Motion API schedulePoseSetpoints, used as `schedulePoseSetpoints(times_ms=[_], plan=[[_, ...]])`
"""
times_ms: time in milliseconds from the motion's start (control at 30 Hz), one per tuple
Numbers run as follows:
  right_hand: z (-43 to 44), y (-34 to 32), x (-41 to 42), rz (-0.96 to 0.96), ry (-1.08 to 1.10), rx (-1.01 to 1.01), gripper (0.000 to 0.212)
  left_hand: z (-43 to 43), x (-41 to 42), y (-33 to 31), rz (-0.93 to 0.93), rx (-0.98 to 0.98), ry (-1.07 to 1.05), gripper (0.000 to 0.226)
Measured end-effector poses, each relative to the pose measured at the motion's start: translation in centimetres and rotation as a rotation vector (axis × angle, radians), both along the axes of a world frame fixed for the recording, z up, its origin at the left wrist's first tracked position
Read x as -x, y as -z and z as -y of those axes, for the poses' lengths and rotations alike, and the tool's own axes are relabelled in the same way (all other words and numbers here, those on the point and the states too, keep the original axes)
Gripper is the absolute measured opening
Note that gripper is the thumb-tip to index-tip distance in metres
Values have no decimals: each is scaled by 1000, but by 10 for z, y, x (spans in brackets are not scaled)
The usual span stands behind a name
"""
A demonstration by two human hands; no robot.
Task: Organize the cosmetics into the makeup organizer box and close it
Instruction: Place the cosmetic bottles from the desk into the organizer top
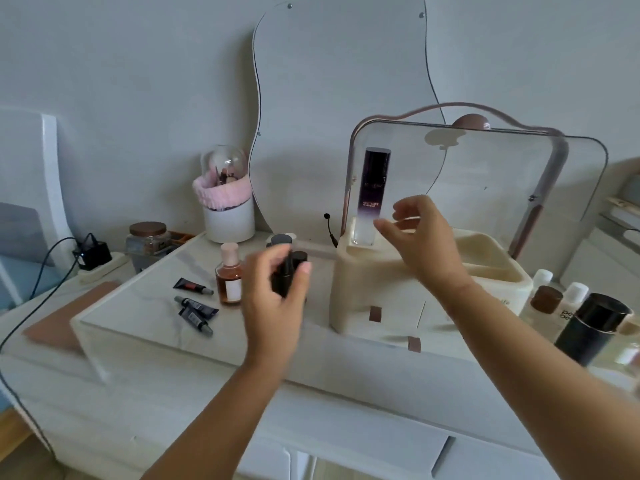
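Gripping a dark bottle (284,271) in my left hand (273,299), right hand (419,237) slack, empty; only one tall bottle (372,192) stood boxed.

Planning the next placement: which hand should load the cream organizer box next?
Probably the left hand: it grips a black cylindrical bottle, while the right hand hovers empty by the tall purple bottle.

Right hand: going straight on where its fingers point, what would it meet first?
Probably the tall dark purple bottle with a clear base, upright in the cream organizer box; the right hand points left at it, depth unclear.
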State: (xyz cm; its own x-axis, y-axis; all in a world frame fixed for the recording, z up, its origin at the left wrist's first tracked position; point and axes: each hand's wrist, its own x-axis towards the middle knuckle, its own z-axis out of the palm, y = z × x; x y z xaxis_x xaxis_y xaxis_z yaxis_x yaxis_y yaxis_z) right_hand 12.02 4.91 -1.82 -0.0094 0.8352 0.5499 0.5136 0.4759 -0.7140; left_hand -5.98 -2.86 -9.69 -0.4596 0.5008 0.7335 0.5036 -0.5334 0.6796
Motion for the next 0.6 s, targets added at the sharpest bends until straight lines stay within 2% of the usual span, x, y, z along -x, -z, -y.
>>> schedulePoseSetpoints(times_ms=[100, 200, 400, 600], plan=[[33, 19, -5, 30, -29, -81, 27, -6, 21, 8, 50, 94, -156, 42], [46, 31, -9, 32, 2, -120, 26, -15, 27, 18, 28, 183, -176, 49], [51, 37, -11, 41, 6, -142, 24, -23, 21, 32, 70, 266, -185, 47], [51, 38, -10, 44, -14, -138, 23, -27, 24, 29, -45, 332, -249, 42]])
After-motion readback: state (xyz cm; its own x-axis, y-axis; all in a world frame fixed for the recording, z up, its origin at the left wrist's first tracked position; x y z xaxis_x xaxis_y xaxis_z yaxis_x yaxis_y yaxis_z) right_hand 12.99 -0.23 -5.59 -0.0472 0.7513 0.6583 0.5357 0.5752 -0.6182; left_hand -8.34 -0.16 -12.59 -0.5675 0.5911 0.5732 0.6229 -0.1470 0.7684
